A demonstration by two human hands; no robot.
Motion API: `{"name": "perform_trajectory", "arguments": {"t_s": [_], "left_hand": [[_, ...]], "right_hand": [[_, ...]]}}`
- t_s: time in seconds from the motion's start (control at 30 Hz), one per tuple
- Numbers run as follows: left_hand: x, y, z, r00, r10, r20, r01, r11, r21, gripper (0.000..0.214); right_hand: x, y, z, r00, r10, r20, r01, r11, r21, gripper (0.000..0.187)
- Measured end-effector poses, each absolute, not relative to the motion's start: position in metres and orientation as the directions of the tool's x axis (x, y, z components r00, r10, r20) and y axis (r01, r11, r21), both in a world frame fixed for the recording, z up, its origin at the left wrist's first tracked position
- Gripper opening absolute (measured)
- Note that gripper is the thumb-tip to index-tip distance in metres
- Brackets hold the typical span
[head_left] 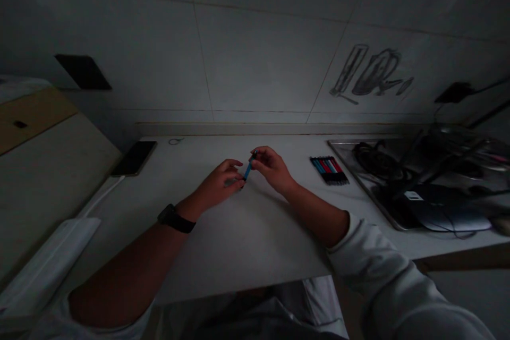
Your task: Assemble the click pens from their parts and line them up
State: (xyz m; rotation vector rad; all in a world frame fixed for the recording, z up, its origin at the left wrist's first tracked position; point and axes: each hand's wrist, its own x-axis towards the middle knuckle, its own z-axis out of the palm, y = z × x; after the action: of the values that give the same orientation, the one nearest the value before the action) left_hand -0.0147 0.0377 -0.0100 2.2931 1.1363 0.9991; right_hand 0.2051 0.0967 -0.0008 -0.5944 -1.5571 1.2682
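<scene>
A slim blue pen with dark ends is held at a tilt above the white counter, in the middle of the head view. My right hand pinches its upper dark end between thumb and fingers. At the lower end, my left hand has its thumb and fingertips closed around the tip. Dim light keeps the fine detail of both pen ends from showing. To the right of my hands, several similar pens in blue, red, white and black lie side by side in a row.
At the left lie a dark phone, a white cable and a white power strip, beside a large box. A small loop rests near the wall. On the right, a metal-rimmed sunken area holds a router and coiled cables.
</scene>
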Motion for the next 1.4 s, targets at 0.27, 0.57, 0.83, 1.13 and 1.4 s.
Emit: {"name": "perform_trajectory", "arguments": {"t_s": [0.27, 0.57, 0.83, 1.13, 1.4], "left_hand": [[-0.019, 0.038, -0.003, 0.392, 0.805, 0.445, 0.605, -0.59, 0.535, 0.032], [-0.021, 0.04, -0.008, 0.382, 0.837, 0.39, 0.634, -0.545, 0.548, 0.036], [-0.021, 0.041, -0.008, 0.397, 0.839, 0.372, 0.63, -0.544, 0.554, 0.037], [-0.021, 0.042, -0.008, 0.396, 0.844, 0.362, 0.638, -0.536, 0.553, 0.037], [-0.02, 0.04, -0.007, 0.396, 0.844, 0.362, 0.642, -0.536, 0.548, 0.038]], "right_hand": [[0.222, 0.111, 0.016, -0.167, 0.907, 0.387, -0.199, 0.353, -0.914, 0.047], [0.236, 0.139, 0.015, -0.052, 0.933, 0.357, -0.226, 0.337, -0.914, 0.045], [0.24, 0.142, 0.014, -0.108, 0.941, 0.32, -0.158, 0.301, -0.94, 0.04], [0.24, 0.14, 0.016, -0.183, 0.939, 0.291, -0.114, 0.274, -0.955, 0.042], [0.242, 0.143, 0.017, -0.197, 0.94, 0.279, -0.117, 0.26, -0.958, 0.045]]}}
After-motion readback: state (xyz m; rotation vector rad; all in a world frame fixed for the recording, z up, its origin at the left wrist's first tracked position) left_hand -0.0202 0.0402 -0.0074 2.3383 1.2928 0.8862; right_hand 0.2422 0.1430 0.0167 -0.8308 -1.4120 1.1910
